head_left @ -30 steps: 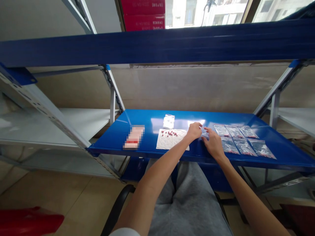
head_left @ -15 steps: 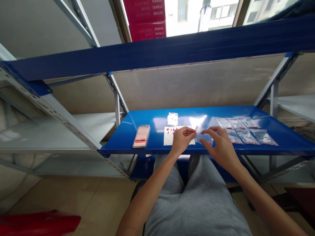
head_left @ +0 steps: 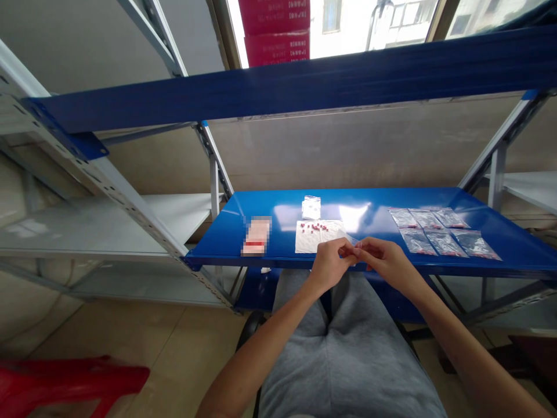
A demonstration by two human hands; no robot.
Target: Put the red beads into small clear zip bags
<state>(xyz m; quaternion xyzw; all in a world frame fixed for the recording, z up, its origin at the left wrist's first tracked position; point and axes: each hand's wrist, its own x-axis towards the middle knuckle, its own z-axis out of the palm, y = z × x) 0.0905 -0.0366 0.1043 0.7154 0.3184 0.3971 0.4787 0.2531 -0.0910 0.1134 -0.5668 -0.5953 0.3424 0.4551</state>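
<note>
Over the grey-trousered lap, the left hand (head_left: 331,264) and right hand (head_left: 385,261) have drawn back from the filled bags (head_left: 435,233) to the blue shelf (head_left: 369,212) front edge. Both now pinch one small clear bag (head_left: 350,239) between closed fingertips, lifted off the shelf; its contents can't be made out. Beyond lie the white sheet (head_left: 324,239) with red pellets (head_left: 315,227) and spare bags (head_left: 311,206)

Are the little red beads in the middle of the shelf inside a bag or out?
Out. The red beads lie scattered bare on the white sheet, with no bag around them.
</note>
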